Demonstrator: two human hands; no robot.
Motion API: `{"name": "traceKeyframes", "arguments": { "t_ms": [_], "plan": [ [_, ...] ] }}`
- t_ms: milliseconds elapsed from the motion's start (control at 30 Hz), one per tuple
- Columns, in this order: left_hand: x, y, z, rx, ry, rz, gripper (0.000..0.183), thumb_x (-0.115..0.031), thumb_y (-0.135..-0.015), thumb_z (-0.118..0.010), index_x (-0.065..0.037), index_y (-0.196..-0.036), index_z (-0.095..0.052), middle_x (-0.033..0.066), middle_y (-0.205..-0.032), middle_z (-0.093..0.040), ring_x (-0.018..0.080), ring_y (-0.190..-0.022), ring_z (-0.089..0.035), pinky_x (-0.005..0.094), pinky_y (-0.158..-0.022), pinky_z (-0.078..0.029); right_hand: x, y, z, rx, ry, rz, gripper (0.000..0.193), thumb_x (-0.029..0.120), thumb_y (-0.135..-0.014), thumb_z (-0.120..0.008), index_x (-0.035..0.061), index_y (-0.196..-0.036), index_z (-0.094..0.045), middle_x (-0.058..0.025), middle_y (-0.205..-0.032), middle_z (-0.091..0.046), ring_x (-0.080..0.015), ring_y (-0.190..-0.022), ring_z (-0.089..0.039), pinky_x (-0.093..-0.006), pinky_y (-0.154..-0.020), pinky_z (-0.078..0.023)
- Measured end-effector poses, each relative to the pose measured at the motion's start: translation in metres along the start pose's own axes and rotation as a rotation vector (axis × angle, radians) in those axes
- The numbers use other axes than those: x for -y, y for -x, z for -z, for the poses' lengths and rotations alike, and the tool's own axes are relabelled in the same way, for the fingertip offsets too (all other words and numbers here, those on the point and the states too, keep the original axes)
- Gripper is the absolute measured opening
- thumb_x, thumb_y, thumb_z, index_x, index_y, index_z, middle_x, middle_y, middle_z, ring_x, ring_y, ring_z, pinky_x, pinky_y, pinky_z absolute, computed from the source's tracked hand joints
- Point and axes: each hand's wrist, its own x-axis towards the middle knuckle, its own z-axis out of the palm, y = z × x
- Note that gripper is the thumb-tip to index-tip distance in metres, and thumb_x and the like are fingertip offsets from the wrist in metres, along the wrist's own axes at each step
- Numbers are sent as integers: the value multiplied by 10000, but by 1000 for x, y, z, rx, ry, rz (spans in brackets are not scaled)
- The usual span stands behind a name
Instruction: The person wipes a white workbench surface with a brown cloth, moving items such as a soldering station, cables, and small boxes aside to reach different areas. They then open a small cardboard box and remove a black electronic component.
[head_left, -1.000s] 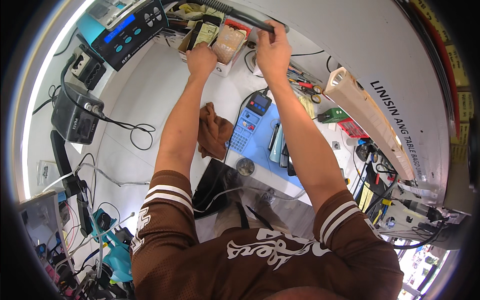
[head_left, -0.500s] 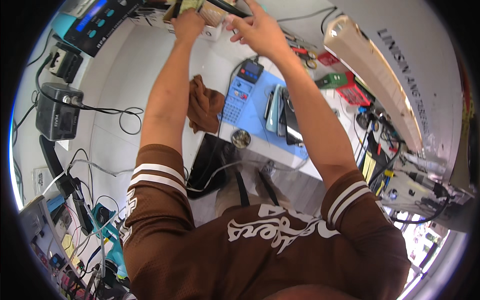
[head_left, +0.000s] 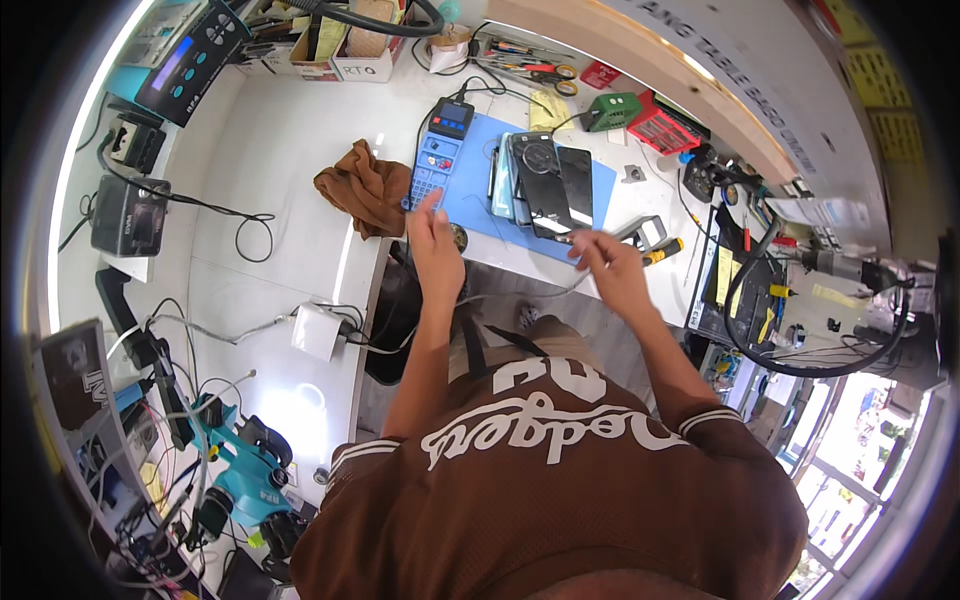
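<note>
My left hand (head_left: 435,255) is over the front edge of the bench, just below the blue mat (head_left: 596,190). Its fingertips point up beside a blue keypad-like holder (head_left: 437,160), apart and with nothing visible in them. My right hand (head_left: 615,270) hovers near the mat's lower right corner. Its thumb and fingers are drawn together, and whatever they may hold is too small to tell. Between the hands, on the mat, lie a black smartphone (head_left: 545,190), another dark phone (head_left: 577,180) and light-blue phone parts (head_left: 503,185).
A crumpled brown cloth (head_left: 365,190) lies left of the mat. Behind stand a dark handheld meter (head_left: 451,117), a white box (head_left: 366,66) and scissors (head_left: 566,80). A white power adapter (head_left: 316,332) with cables is at left, near a teal microscope (head_left: 243,480). A cable loops at right.
Both hands have come back from the boxes at the far edge toward my body. They are now near the mat's front edge. My view has shifted, showing more of the bench.
</note>
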Motion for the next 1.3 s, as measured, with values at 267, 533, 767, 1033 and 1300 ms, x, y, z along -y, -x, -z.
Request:
{"name": "traceKeyframes", "arguments": {
  "t_ms": [267, 533, 767, 1033, 1300],
  "plan": [
    [-14, 124, 55, 178, -25, 169, 435, -355, -1119, -543, 4, -1302, -707, 31, -942, -704, 114, -911, -610, 272, -902, -475, -11, 53, -35, 476, 138, 350, 476, 487, -1044, -610, 62, -1211, -743, -179, -1051, -761, -301, -982, -725, -396, -894, -547],
    [-81, 266, -53, -113, -714, -520, 599, -410, -1074, -526, -55, -1555, -483, 190, -1623, -430, 407, -1520, -364, 562, -1237, -215, -57, 115, -85, 1471, -997, -438, 894, 766, -1005, -431, -7, -1429, -578, -203, -1358, -658, -294, -1116, -684, -409, -1046, -510],
    [16, 425, -6, -268, -1200, -162, 682, -519, -1012, -543, -68, -1524, -532, 174, -1611, -467, 422, -1579, -249, 667, -1254, -96, -28, 176, -60, 1144, -910, -274, 849, 727, -1044, -363, 18, -1474, -544, -182, -1489, -578, -319, -1337, -564, -432, -1132, -443],
    [94, 710, 41, -617, -497, 777, 566, -507, -1033, -535, -102, -1411, -647, 188, -1505, -572, 403, -1508, -378, 568, -1239, -261, -38, 266, -84, 1439, -371, 0, 645, 533, -1108, -438, -35, -1381, -575, -184, -1228, -696, -249, -1123, -657, -371, -1009, -487],
    [122, 983, -5, -1264, -156, 831, 517, -441, -1034, -571, -50, -1357, -671, 210, -1365, -670, 394, -1292, -608, 472, -1112, -462, -96, 606, -190, 2017, 307, 473, 480, 400, -1106, -513, -16, -1293, -661, -120, -1154, -738, -185, -1017, -682, -322, -933, -512]
  ]
}}
